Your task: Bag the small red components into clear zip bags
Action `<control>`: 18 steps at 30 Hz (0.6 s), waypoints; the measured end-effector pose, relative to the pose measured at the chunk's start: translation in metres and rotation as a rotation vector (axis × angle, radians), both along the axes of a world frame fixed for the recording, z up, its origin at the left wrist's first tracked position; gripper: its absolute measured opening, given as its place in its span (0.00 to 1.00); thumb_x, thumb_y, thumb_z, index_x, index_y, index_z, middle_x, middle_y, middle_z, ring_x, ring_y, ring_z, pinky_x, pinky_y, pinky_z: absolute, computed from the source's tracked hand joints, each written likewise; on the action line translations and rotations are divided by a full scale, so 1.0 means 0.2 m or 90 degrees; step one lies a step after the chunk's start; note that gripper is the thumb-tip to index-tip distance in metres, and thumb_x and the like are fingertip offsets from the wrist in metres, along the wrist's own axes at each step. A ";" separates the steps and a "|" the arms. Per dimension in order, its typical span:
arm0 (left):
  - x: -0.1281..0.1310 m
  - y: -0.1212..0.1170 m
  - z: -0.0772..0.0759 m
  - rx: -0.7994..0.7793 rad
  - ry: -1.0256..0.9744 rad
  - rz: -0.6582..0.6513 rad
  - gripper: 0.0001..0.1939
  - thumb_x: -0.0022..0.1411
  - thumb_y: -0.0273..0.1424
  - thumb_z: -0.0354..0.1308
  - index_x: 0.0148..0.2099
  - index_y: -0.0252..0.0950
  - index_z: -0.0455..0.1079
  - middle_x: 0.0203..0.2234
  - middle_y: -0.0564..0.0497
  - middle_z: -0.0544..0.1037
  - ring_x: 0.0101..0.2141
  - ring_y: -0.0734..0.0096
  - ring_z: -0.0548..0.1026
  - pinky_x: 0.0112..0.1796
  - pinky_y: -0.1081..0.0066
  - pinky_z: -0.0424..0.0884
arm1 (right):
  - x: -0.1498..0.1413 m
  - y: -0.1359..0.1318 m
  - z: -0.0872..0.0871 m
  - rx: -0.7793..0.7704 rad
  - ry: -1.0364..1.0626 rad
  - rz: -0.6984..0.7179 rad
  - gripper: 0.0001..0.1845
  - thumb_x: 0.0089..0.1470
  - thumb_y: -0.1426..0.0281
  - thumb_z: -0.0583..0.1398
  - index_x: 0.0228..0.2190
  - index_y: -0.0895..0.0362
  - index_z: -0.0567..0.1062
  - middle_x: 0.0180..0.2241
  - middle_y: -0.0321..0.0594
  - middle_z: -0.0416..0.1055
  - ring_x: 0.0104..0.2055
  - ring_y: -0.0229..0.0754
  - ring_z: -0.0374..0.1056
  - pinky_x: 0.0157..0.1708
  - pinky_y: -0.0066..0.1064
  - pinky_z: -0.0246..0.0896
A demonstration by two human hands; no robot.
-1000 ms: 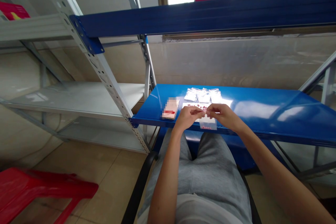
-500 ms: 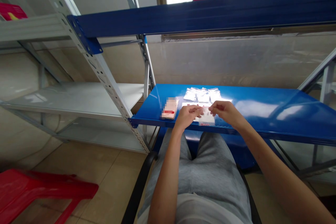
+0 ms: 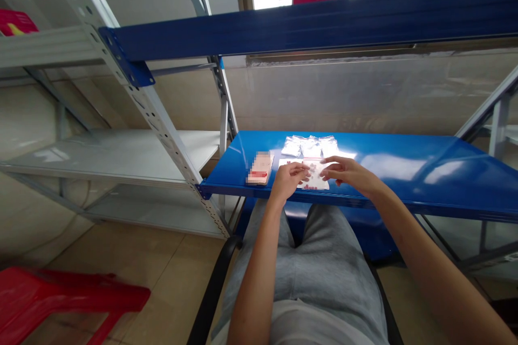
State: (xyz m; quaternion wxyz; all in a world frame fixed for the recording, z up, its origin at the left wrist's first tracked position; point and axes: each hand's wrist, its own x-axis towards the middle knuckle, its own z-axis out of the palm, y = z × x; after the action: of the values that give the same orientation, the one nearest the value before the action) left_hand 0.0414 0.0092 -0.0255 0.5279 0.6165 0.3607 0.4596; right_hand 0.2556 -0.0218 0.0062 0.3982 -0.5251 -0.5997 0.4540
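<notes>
That blue steel shelf [image 3: 404, 188] has a bit going on: three little clear bags [image 3: 310, 146] in a row at the back, a blurred-out packet [image 3: 260, 168] beside them, plus a white sheet with tiny red bits [image 3: 313, 186] up front.

Head-worn view, facing forward and down

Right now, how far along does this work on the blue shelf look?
Partly done, by the look of it. Three small filled clear bags lie in a row at the back of the blue steel shelf. In hand: the left hand and right hand are at a clear bag. Left: small red pieces still lie on the white sheet.
</notes>
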 end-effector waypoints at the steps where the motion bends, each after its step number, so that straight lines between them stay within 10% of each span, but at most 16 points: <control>1: 0.00 0.00 0.00 -0.007 -0.012 0.006 0.07 0.62 0.29 0.64 0.42 0.31 0.77 0.33 0.44 0.83 0.33 0.67 0.82 0.33 0.73 0.74 | 0.00 0.00 0.00 -0.017 -0.010 0.013 0.25 0.45 0.61 0.70 0.45 0.56 0.76 0.35 0.46 0.81 0.37 0.46 0.75 0.26 0.28 0.61; 10: 0.20 -0.04 -0.02 -0.064 -0.049 0.019 0.20 0.59 0.23 0.65 0.54 0.30 0.73 0.38 0.43 0.82 0.33 0.68 0.81 0.37 0.67 0.79 | 0.22 -0.02 -0.01 -0.047 -0.107 0.021 0.16 0.44 0.60 0.68 0.34 0.57 0.77 0.26 0.40 0.78 0.25 0.38 0.69 0.25 0.28 0.63; 18: 0.54 0.05 -0.02 0.060 0.338 0.182 0.21 0.55 0.18 0.62 0.52 0.31 0.76 0.37 0.43 0.83 0.45 0.60 0.80 0.50 0.65 0.72 | 0.43 0.06 -0.16 -0.104 -0.234 -0.105 0.13 0.43 0.67 0.68 0.32 0.59 0.77 0.23 0.41 0.78 0.25 0.42 0.73 0.19 0.25 0.59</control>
State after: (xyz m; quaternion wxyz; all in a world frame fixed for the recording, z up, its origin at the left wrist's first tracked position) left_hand 0.1499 0.0184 -0.0302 0.3160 0.6816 0.5475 0.3686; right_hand 0.3416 -0.0105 -0.0255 0.2739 -0.6772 -0.5782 0.3635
